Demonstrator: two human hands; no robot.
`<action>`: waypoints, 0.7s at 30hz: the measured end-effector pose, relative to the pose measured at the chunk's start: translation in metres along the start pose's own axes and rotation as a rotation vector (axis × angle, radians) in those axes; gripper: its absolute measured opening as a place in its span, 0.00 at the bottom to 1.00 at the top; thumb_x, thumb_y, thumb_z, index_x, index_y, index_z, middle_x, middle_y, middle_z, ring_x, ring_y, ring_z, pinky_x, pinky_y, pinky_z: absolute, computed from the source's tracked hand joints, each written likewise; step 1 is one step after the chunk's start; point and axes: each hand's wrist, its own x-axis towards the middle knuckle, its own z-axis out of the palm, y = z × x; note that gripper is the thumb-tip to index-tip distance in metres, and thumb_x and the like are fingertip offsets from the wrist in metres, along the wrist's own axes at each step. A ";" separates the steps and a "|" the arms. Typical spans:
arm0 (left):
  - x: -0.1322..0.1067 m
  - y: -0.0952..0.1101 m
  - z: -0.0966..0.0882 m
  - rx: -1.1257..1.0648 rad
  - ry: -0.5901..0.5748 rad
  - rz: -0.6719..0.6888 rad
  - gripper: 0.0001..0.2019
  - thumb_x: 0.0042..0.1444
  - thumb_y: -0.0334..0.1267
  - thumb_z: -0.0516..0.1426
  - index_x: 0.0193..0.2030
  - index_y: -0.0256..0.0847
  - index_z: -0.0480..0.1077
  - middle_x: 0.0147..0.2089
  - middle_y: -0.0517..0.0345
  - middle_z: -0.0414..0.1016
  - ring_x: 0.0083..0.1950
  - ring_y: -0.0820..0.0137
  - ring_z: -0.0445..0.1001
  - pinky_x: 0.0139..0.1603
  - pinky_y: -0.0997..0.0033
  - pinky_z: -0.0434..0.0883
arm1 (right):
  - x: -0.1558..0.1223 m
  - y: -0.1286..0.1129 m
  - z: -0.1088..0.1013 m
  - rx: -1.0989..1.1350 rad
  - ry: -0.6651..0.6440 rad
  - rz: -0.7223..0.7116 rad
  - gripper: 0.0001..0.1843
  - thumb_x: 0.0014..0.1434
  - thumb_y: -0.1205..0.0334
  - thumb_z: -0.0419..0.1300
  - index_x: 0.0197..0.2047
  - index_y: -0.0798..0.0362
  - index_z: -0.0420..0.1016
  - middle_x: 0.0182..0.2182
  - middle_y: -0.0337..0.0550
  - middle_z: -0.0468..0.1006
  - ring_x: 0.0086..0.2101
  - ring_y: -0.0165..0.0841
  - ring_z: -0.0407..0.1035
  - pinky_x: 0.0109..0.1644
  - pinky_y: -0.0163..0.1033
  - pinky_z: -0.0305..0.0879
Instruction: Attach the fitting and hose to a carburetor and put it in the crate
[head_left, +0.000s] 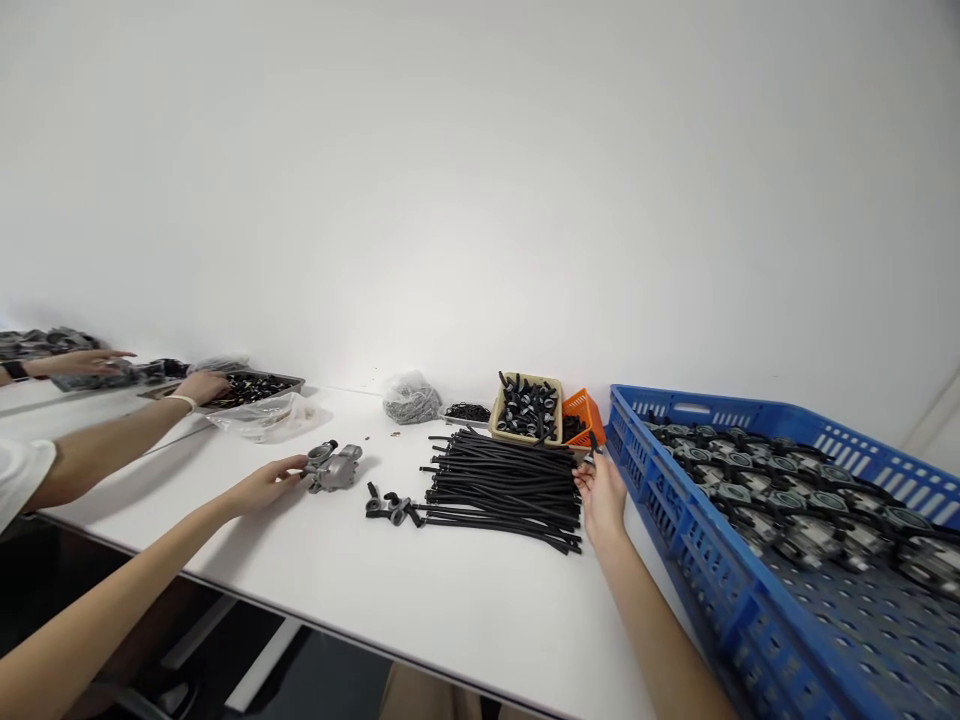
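Observation:
My left hand (266, 485) rests on the white table (465, 590) with its fingertips holding a grey metal part (334, 466). My right hand (602, 495) lies at the right end of a pile of black rubber hoses (504, 487), fingers touching the hose ends. Whether it grips one I cannot tell. Two small black fittings (390, 506) lie between the metal part and the hose pile.
A blue crate (757, 600) with several grey-black assembled parts stands at right. Behind the hoses are a beige bin of black clips (527, 408), an orange basket (583, 416) and a plastic bag (411, 398). A co-worker's arm (112, 435) reaches a metal tray (251, 390) at left.

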 end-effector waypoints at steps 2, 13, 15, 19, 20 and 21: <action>0.006 -0.009 -0.004 0.090 -0.113 0.059 0.31 0.47 0.65 0.50 0.44 0.40 0.71 0.41 0.48 0.80 0.36 0.59 0.77 0.40 0.66 0.72 | 0.000 0.000 0.000 -0.001 0.005 0.005 0.10 0.48 0.58 0.63 0.30 0.53 0.67 0.16 0.30 0.70 0.20 0.24 0.67 0.25 0.27 0.64; 0.022 -0.020 -0.011 0.445 -0.122 0.240 0.30 0.54 0.66 0.45 0.38 0.40 0.69 0.30 0.51 0.75 0.32 0.57 0.74 0.34 0.66 0.64 | -0.002 -0.001 -0.002 -0.042 0.016 0.030 0.09 0.49 0.58 0.63 0.28 0.53 0.67 0.17 0.31 0.71 0.19 0.24 0.67 0.23 0.27 0.63; 0.019 -0.017 -0.018 0.488 -0.144 0.306 0.30 0.56 0.65 0.43 0.39 0.39 0.69 0.28 0.53 0.74 0.31 0.59 0.73 0.34 0.67 0.63 | -0.001 0.000 -0.002 -0.052 0.018 0.039 0.10 0.48 0.57 0.63 0.28 0.53 0.67 0.17 0.31 0.71 0.19 0.24 0.68 0.23 0.27 0.63; 0.015 0.000 -0.038 0.593 -0.180 0.465 0.30 0.61 0.62 0.41 0.42 0.36 0.70 0.29 0.53 0.73 0.30 0.64 0.70 0.33 0.71 0.58 | 0.000 0.003 -0.003 -0.077 0.019 0.043 0.10 0.49 0.56 0.63 0.28 0.53 0.67 0.17 0.31 0.71 0.19 0.24 0.67 0.24 0.27 0.65; 0.016 0.008 -0.043 0.604 -0.193 0.480 0.30 0.61 0.62 0.42 0.42 0.37 0.70 0.28 0.55 0.72 0.29 0.66 0.68 0.32 0.72 0.57 | 0.000 0.003 -0.003 -0.083 0.018 0.042 0.10 0.49 0.56 0.63 0.28 0.53 0.67 0.17 0.31 0.71 0.19 0.24 0.68 0.24 0.28 0.65; 0.017 0.018 -0.048 0.648 -0.223 0.502 0.29 0.62 0.61 0.42 0.41 0.38 0.70 0.27 0.56 0.71 0.28 0.68 0.66 0.31 0.73 0.55 | 0.000 0.003 -0.004 -0.090 0.018 0.040 0.11 0.49 0.56 0.63 0.28 0.52 0.67 0.17 0.31 0.71 0.20 0.24 0.68 0.24 0.28 0.65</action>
